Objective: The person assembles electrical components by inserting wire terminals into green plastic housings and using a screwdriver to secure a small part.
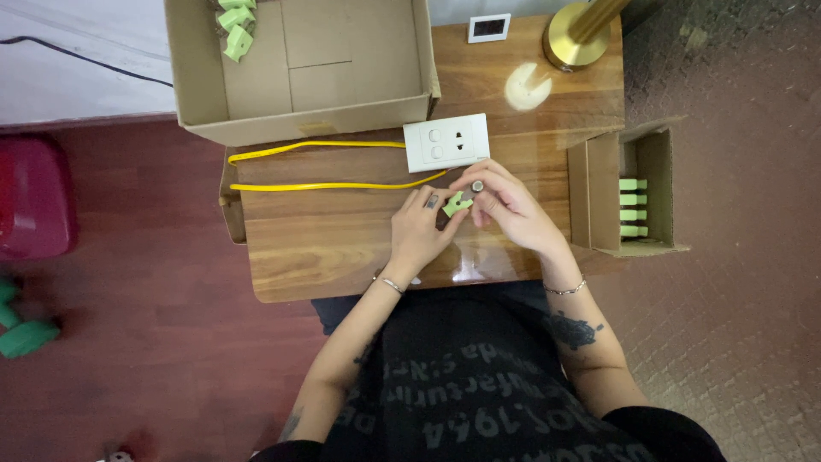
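Grip of both hands [462, 214] hiding most of small green plug [456, 204].

Beyond my hands [466, 214], up and to the left, a large open brown cardboard box [342, 107] holds a few green pieces in its far corner. Just right of my right hand, a smaller open cardboard box [599, 192] holds a row of green pieces. Farther ahead stands a small white-framed dark screen [488, 28].

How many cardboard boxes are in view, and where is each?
2. A large open box sits at the table's far left edge, holding green parts in one corner. A smaller box stands open at the table's right edge, with green parts inside.
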